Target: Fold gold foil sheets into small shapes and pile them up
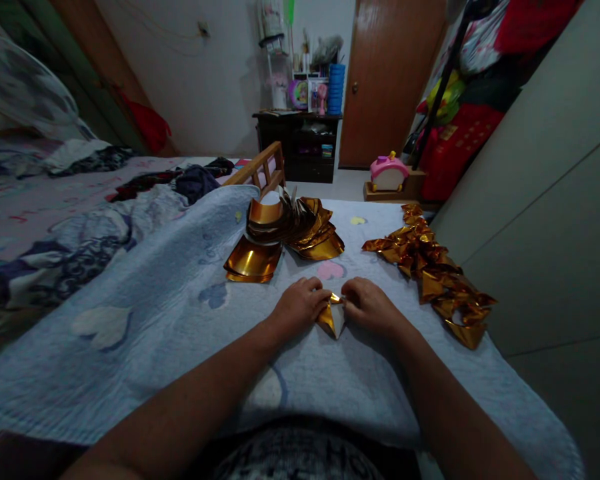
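1. A pale blue quilt (145, 320) printed with hearts covers the near surface, rising into a ridge on the left; the person's forearms reach in over it from the near side.
2. Farther left lies a bed with a pink sheet (35, 200), strewn with rumpled dark and patterned clothes (145, 217).
3. A brown wooden door (395, 80) stands shut at the far side, and just left of it is a low black cabinet (300, 167) with objects crowded on top.
4. On the right of the quilt, a long heap of folded gold foil pieces (435, 267) runs from far to near, the pieces overlapping at uneven angles.
5. Left of that heap and beyond the hands sits a loose, fanned pile of gold foil sheets (253, 260), some curled so that their white backs show.
6. The left hand (303, 300) grasps the left side of a small foil piece, fingers bent over it; the right hand (370, 307) pinches its right side.
7. That small foil piece (326, 319) is between the two hands, near the middle of the quilt, partly folded, with gold and white faces showing and a point toward the near side.
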{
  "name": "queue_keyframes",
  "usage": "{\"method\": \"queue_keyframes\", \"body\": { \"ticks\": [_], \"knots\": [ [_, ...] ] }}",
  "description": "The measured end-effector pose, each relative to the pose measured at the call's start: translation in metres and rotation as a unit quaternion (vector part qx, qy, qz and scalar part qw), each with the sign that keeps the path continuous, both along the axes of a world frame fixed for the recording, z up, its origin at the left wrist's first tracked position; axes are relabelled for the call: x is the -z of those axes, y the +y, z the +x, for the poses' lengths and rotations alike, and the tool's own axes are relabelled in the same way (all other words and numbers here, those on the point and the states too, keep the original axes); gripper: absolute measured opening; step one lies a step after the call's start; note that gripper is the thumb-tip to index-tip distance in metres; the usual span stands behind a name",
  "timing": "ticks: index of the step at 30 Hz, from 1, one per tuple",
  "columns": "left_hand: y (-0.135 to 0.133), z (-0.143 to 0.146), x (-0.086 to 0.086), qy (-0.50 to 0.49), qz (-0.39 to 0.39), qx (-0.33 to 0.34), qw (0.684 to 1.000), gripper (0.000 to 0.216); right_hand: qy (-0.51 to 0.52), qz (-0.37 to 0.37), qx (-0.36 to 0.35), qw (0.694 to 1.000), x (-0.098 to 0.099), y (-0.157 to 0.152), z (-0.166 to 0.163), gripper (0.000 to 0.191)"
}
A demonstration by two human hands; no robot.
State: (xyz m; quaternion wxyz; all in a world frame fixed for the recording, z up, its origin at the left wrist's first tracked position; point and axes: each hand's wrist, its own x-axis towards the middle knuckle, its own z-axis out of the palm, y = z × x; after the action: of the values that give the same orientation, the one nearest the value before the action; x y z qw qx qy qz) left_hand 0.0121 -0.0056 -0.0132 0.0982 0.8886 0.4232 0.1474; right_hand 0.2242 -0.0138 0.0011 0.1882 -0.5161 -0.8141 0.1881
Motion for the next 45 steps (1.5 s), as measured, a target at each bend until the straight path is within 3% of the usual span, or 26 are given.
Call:
{"method": "queue_keyframes", "body": {
  "ticks": [6, 15, 22, 31, 35, 39, 45],
  "knots": [
    [0.002, -0.001, 0.002, -0.04, -0.004, 0.017, 0.999, 0.023, -0.031, 0.008, 0.042, 0.999, 0.009, 0.003, -0.009, 0.012],
    [-0.002, 0.002, -0.005, -0.07, -0.045, -0.003, 0.997, 0.007, -0.083, -0.006, 0.081, 0.993, 0.002, 0.003, -0.023, 0.007],
    [-0.003, 0.003, -0.007, -0.093, -0.063, -0.022, 0.994, 0.015, -0.073, -0.016, 0.096, 0.993, 0.001, 0.005, -0.027, 0.008],
    [-0.001, 0.003, -0.007, -0.203, -0.157, -0.026, 0.966, 0.029, -0.057, -0.021, 0.072, 0.996, 0.005, 0.006, -0.028, 0.007],
    [-0.001, 0.003, -0.008, -0.231, -0.159, -0.014, 0.96, 0.03, 0.002, -0.01, 0.052, 0.999, 0.005, 0.005, -0.026, 0.006],
    [-0.001, 0.002, -0.012, -0.248, -0.114, -0.012, 0.962, 0.017, 0.119, -0.06, 0.044, 0.99, 0.003, 0.003, -0.025, 0.01],
    [-0.003, 0.0, -0.016, -0.288, -0.069, -0.068, 0.953, 0.004, 0.267, -0.057, 0.111, 0.955, 0.006, 0.004, -0.024, 0.008]
  ]
}}
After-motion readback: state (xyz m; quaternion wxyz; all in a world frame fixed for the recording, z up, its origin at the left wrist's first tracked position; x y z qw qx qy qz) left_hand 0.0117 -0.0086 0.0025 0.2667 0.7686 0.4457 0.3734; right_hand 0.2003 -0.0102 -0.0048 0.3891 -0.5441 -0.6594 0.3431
